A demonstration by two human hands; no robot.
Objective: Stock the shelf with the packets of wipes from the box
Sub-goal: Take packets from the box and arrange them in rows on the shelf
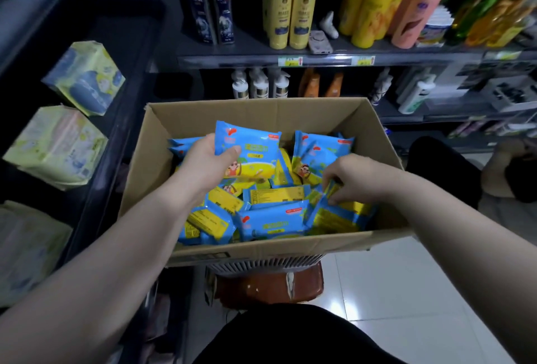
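Packets (270, 221): a loose heap inside the box (261, 112).
Left hand (207, 160): your thumb and fingers grip the upright packet (250, 143) above the box's far-left side.
Right hand (353, 180): your fingertips pinch the tilted packet (334, 218) by its edge, near-right in the box.
Handling: probably light, soft and slick; grasp across the body, not the seal.

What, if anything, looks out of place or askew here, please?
The packets of wipes lie jumbled in the box, some face down. On the shelf, a small pinkish device lies flat among upright bottles, seemingly not stock.
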